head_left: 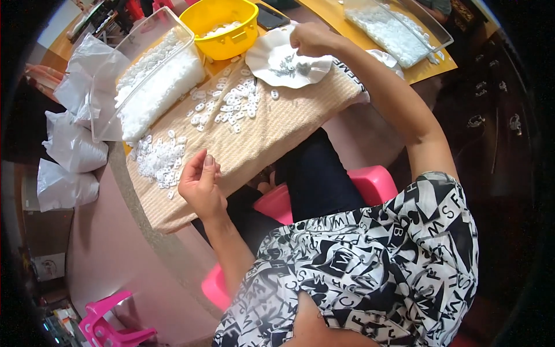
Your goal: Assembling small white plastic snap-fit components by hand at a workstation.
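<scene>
My right hand (pixel 312 40) reaches over a white wavy-edged plate (pixel 263 65) at the far side of the cloth. Its fingers are bent down in a pinch, and whatever they hold is hidden. Small dark grey pieces (pixel 287 67) lie heaped on the plate. My left hand (pixel 202 184) is closed near the cloth's front edge, thumb against the curled fingers; I cannot make out anything in it. Beside it is a pile of small white oval plastic parts with holes (pixel 159 161). More such parts (pixel 237 105) are spread farther back, between that pile and the plate.
A tan cloth (pixel 289 128) covers the work surface. A clear bin of white parts (pixel 191 43) stands at the left, next to a yellow basin (pixel 245 36) and a phone (pixel 272 17). Another clear bin (pixel 445 41) is far right. White bags (pixel 72 139) stand left; a pink stool (pixel 107 324) is lower left.
</scene>
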A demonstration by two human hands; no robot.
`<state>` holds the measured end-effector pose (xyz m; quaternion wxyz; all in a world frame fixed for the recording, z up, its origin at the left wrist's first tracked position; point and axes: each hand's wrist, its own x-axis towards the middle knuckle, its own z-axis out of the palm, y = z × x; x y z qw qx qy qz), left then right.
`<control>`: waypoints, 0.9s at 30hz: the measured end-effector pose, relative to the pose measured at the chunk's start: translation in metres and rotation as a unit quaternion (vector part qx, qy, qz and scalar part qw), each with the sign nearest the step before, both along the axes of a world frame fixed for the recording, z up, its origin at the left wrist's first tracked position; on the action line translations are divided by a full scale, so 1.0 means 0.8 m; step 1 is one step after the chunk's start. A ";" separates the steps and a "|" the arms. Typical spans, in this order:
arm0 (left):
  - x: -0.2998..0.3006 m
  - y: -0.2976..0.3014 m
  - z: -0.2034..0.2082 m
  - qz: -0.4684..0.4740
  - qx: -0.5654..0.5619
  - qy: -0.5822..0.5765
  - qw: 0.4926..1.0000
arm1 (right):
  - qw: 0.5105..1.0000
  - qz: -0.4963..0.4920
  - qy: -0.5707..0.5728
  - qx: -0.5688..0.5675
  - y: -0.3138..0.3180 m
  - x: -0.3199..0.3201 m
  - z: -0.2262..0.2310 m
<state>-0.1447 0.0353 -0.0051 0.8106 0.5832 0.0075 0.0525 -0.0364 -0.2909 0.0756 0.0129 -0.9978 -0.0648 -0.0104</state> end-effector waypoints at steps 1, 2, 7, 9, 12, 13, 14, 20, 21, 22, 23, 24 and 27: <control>0.001 0.000 -0.001 0.003 0.001 0.005 1.000 | 1.000 0.018 0.013 -0.005 -0.005 -0.005 -0.007; 0.001 0.000 -0.001 -0.001 0.022 0.004 1.000 | 0.999 0.030 0.022 0.025 -0.010 -0.006 -0.018; 0.005 -0.006 0.005 -0.003 0.154 0.022 0.988 | 0.997 0.073 -0.022 0.016 -0.031 -0.013 -0.063; 0.009 -0.001 0.018 0.000 0.241 -0.014 0.970 | 0.997 0.063 -0.035 0.012 -0.016 -0.017 -0.061; 0.023 0.000 0.019 0.002 0.327 -0.056 0.943 | 0.997 0.057 -0.037 0.028 0.003 -0.025 -0.054; 0.029 -0.003 0.018 0.006 0.355 -0.102 0.929 | 0.997 0.060 -0.046 0.033 0.004 -0.025 -0.055; 0.037 -0.007 0.015 0.006 0.356 -0.101 0.929 | 0.996 0.061 -0.057 0.037 0.004 -0.025 -0.056; 0.091 -0.029 0.002 -0.029 0.519 -0.233 0.822 | 0.989 0.036 -0.099 0.103 -0.006 -0.019 -0.064; 0.098 -0.031 -0.001 -0.032 0.517 -0.251 0.817 | 0.989 0.036 -0.098 0.104 -0.003 -0.019 -0.062; 0.104 -0.035 -0.001 -0.035 0.517 -0.253 0.817 | 0.989 0.029 -0.094 0.110 -0.002 -0.020 -0.060; 0.108 -0.039 -0.001 -0.040 0.559 -0.266 0.784 | 0.989 0.023 -0.091 0.116 -0.003 -0.021 -0.059; 0.110 -0.041 -0.001 -0.045 0.600 -0.279 0.749 | 0.989 0.021 -0.090 0.116 -0.005 -0.020 -0.064; 0.119 -0.043 -0.013 -0.038 0.595 -0.291 0.748 | 0.980 0.010 -0.132 0.150 -0.016 -0.017 -0.073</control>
